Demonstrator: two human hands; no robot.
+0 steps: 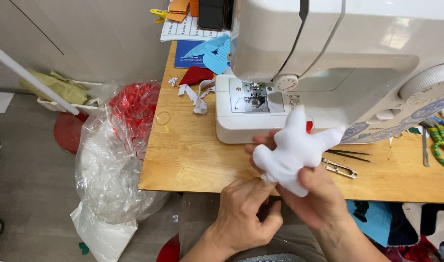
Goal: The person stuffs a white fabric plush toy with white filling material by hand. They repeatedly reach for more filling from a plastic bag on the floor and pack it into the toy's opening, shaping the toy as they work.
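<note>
Two hands work on one small white stuffed toy [294,148], held in the air over the near edge of the surface [193,160], just in front of the sewing machine [328,58]. The right hand [319,194] is closed around the toy from below. The left hand [246,213] pinches at its lower end with thumb and fingertips, so this grip is closed on the toy too. I judge that the step is closing or finishing that end; the next move calls for a fine, steady pinch.

On the wooden surface lie snips [339,168] and tweezers [348,155] near the right hand, and white strips [197,97] and red fabric [195,75] at the far side. On the floor at the left stands a clear plastic bag [110,165].
</note>
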